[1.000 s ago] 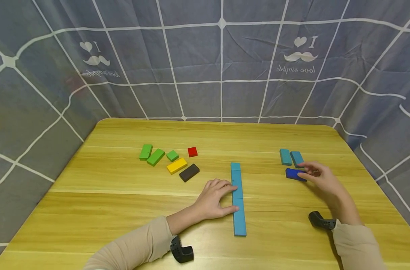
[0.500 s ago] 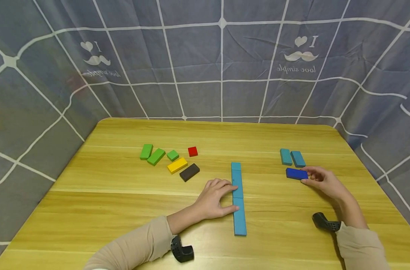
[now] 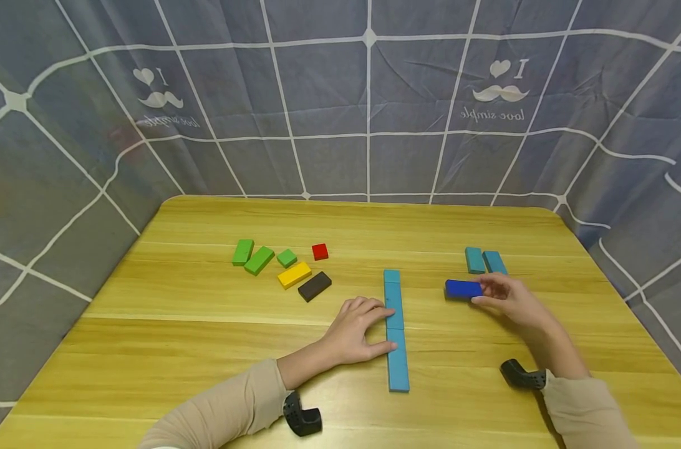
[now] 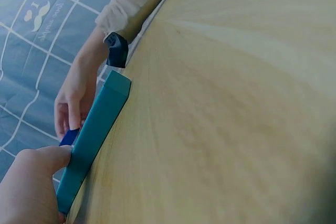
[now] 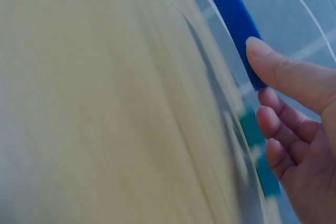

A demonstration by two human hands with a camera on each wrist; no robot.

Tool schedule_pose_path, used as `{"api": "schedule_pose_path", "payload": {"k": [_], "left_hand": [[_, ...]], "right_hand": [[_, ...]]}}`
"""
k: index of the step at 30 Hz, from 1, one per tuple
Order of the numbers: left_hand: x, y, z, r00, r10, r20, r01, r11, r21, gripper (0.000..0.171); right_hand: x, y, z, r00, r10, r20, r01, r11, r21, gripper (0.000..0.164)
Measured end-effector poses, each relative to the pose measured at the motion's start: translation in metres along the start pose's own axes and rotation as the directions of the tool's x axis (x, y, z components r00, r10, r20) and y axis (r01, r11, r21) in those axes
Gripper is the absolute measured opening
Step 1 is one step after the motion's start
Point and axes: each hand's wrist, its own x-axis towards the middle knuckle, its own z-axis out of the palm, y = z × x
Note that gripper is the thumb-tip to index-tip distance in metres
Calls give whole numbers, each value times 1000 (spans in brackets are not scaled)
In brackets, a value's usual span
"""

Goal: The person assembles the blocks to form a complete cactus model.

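Note:
A row of light-blue blocks [image 3: 398,368] lies end to end down the middle of the table, a short one at its far end. My left hand [image 3: 352,333] rests beside the row, thumb and index fingertip touching it; in the left wrist view the thumb meets the side of a teal block [image 4: 97,135]. My right hand [image 3: 517,302] pinches one end of a dark blue block [image 3: 463,289] between thumb and fingers. In the right wrist view that blue block [image 5: 236,30] is held above the table, the other fingers loosely curled below it.
Two teal blocks [image 3: 474,260] lie behind the right hand. Left of the row sit several green blocks [image 3: 259,260], a yellow block [image 3: 294,275], a black block [image 3: 315,287] and a small red block [image 3: 320,252]. A grey curtain [image 3: 329,112] hangs behind the table [image 3: 206,355].
My right hand has taken hold of the dark blue block's end, lifted it and carried it left toward the row. The left hand has stayed in place.

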Motion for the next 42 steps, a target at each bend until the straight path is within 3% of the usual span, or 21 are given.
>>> {"api": "schedule_pose_path", "payload": {"k": [6, 15, 26, 39, 42], "left_hand": [[0, 0, 0, 1000, -6, 7, 6, 1000, 0, 55], [1, 0, -1, 1000, -8, 20, 8, 1000, 0, 55], [1, 0, -2, 1000, -6, 20, 6, 1000, 0, 55], [1, 1, -2, 1000, -6, 19, 6, 1000, -2, 55], [1, 1, -2, 1000, -8, 20, 8, 1000, -1, 55]], "right_hand": [[10, -15, 28, 996, -79, 50, 76, 996, 50, 30], [18, -25, 56, 996, -82, 42, 82, 997, 3, 30], [15, -64, 60, 993, -104, 57, 104, 995, 3, 29], [14, -64, 62, 990, -122, 75, 124, 992, -15, 29], [16, -55, 65, 988, -132, 76, 134, 991, -16, 30]]}}
